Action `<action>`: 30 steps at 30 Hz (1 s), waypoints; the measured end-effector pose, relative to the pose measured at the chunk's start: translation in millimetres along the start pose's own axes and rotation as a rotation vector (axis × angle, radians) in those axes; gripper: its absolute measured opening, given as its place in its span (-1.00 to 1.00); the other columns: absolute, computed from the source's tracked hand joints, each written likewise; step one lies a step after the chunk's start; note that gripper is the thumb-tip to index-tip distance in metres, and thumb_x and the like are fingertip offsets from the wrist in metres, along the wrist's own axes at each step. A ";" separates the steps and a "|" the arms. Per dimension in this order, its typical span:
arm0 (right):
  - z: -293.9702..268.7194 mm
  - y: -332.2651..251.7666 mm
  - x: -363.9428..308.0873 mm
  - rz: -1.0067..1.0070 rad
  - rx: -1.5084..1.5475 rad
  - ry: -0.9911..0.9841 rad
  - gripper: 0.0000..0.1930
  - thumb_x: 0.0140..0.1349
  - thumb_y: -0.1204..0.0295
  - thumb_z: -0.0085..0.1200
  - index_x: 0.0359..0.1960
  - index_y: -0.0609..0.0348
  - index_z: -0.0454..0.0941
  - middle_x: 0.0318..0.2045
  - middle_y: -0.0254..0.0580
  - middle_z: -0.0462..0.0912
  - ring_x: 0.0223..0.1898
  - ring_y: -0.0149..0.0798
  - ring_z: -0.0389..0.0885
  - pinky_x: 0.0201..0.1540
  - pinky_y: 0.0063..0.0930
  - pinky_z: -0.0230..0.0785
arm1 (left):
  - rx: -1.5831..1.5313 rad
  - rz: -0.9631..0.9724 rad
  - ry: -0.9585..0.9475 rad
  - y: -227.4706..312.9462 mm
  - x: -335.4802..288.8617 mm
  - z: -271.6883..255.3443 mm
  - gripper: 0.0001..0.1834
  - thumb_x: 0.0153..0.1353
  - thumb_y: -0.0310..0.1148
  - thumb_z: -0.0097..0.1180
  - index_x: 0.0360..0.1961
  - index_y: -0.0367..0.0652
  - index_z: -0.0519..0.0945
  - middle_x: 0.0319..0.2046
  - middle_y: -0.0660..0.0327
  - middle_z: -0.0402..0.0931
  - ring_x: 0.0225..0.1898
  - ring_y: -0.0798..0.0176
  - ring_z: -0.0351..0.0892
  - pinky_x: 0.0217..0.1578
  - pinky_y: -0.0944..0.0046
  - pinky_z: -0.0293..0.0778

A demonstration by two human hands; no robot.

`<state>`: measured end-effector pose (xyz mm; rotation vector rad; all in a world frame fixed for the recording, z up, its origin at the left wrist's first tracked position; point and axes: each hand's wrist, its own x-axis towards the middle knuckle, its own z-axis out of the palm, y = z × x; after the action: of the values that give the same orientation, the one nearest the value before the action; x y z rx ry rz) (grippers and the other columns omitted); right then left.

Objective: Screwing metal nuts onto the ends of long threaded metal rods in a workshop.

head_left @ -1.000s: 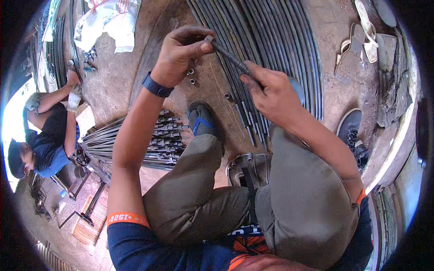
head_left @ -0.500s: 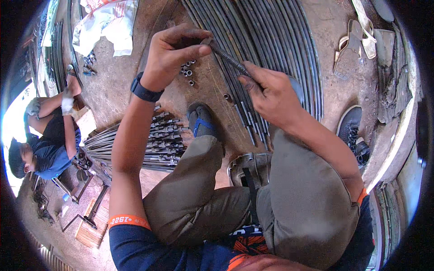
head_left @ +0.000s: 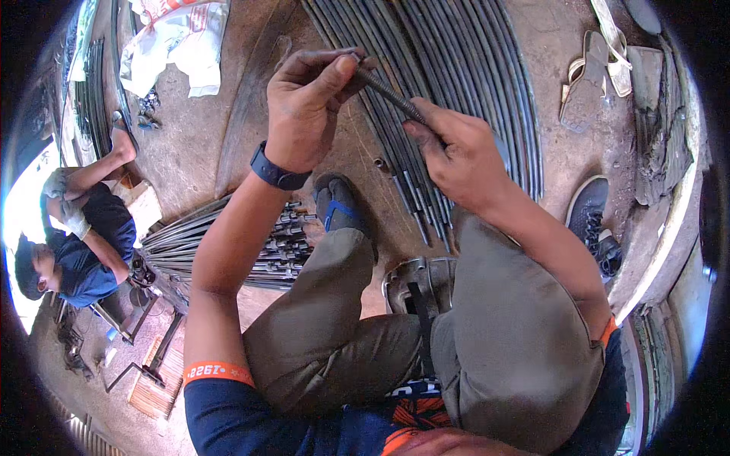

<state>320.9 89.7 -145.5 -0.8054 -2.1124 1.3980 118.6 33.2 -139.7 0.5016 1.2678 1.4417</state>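
A dark threaded metal rod (head_left: 391, 95) is held up in front of me, slanting between my two hands. My right hand (head_left: 462, 156) is closed around its lower end, thumb and forefinger pinching the thread. At its upper end the fingers of my left hand (head_left: 304, 110) are pinched together, with a small metal piece (head_left: 356, 58) showing at the thumb tip. The fingers hide most of this piece, so its exact kind cannot be made out. Beneath the hands, many long steel rods (head_left: 471, 83) lie side by side on the floor.
A bundle of rods with fittings on their ends (head_left: 281, 247) lies left of my foot. One loose metal ring (head_left: 380, 163) is on the floor. At far left sits another person (head_left: 91, 235) wearing gloves. Sandals (head_left: 585, 76) and a white sack (head_left: 179, 45) lie farther off.
My left hand has shifted slightly right and turned, its fingers now wrapped over the rod's upper end. It covers the loose nuts seen on the floor before. My right hand has barely moved.
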 end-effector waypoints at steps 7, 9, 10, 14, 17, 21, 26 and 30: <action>-1.0 -1.0 0.8 -0.006 -0.024 0.022 -0.68 0.13 0.52 0.10 -0.09 0.45 0.49 -0.36 0.24 0.59 -0.31 0.19 0.59 -0.26 -0.13 0.44 | -0.151 -0.094 0.111 4.4 1.5 5.3 -0.79 0.25 -0.30 0.17 -0.21 -0.21 0.52 -0.23 0.10 0.62 -0.24 0.21 0.63 -0.23 0.25 0.55; -2.7 -2.4 1.4 -0.017 -0.033 0.031 -0.69 0.14 0.52 0.10 -0.09 0.45 0.49 -0.36 0.24 0.59 -0.32 0.18 0.59 -0.27 -0.13 0.44 | -0.252 -0.147 0.106 6.0 1.3 3.1 -0.82 0.23 -0.36 0.19 -0.26 -0.23 0.51 -0.21 0.07 0.61 -0.15 0.11 0.64 -0.10 0.13 0.59; -5.8 -5.9 2.8 0.022 -0.042 0.001 -0.70 0.14 0.54 0.12 -0.09 0.46 0.50 -0.34 0.22 0.61 -0.31 0.12 0.63 -0.26 -0.23 0.46 | -0.216 -0.164 0.121 6.2 0.3 2.4 -0.81 0.24 -0.35 0.18 -0.25 -0.24 0.51 -0.22 0.07 0.61 -0.16 0.13 0.64 -0.11 0.14 0.59; -4.8 -4.1 2.9 0.018 -0.078 0.003 -0.70 0.15 0.56 0.14 -0.09 0.48 0.51 -0.33 0.20 0.63 -0.32 0.04 0.67 -0.26 -0.33 0.47 | -0.127 -0.149 0.150 8.0 -1.8 3.2 -0.79 0.25 -0.34 0.17 -0.22 -0.26 0.50 -0.23 0.06 0.61 -0.20 0.17 0.65 -0.15 0.18 0.61; -5.1 -6.5 2.7 0.060 -0.052 -0.027 -0.70 0.15 0.56 0.15 -0.09 0.48 0.50 -0.33 0.19 0.63 -0.33 0.03 0.67 -0.27 -0.33 0.47 | -0.087 -0.073 0.158 7.8 -0.2 7.7 -0.78 0.25 -0.36 0.16 -0.20 -0.29 0.51 -0.23 0.05 0.62 -0.21 0.18 0.66 -0.17 0.22 0.62; -0.4 -1.4 1.4 0.003 -0.036 0.007 -0.70 0.16 0.48 0.09 -0.10 0.43 0.51 -0.39 0.23 0.58 -0.34 0.18 0.58 -0.29 -0.11 0.42 | 0.006 0.002 0.121 7.0 1.1 3.5 -0.76 0.24 -0.36 0.17 -0.17 -0.32 0.52 -0.23 0.04 0.62 -0.22 0.19 0.66 -0.18 0.24 0.63; -3.9 -3.6 2.4 0.021 -0.064 -0.024 -0.69 0.13 0.58 0.14 -0.09 0.49 0.50 -0.34 0.18 0.64 -0.34 0.03 0.67 -0.28 -0.32 0.47 | 0.234 0.092 0.096 11.2 1.5 4.1 -0.75 0.26 -0.36 0.16 -0.18 -0.38 0.58 -0.24 0.02 0.63 -0.22 0.27 0.65 -0.16 0.30 0.61; -5.2 -3.0 2.6 0.006 -0.044 -0.029 -0.69 0.13 0.60 0.14 -0.08 0.49 0.50 -0.35 0.17 0.64 -0.35 0.02 0.67 -0.28 -0.33 0.47 | 0.323 0.083 0.060 18.9 2.8 2.6 -0.76 0.26 -0.38 0.15 -0.19 -0.40 0.59 -0.23 0.03 0.64 -0.23 0.30 0.64 -0.15 0.32 0.60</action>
<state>321.9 94.0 -140.6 -0.8138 -2.1714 1.3783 111.7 40.0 -123.1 0.7382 1.5546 1.3328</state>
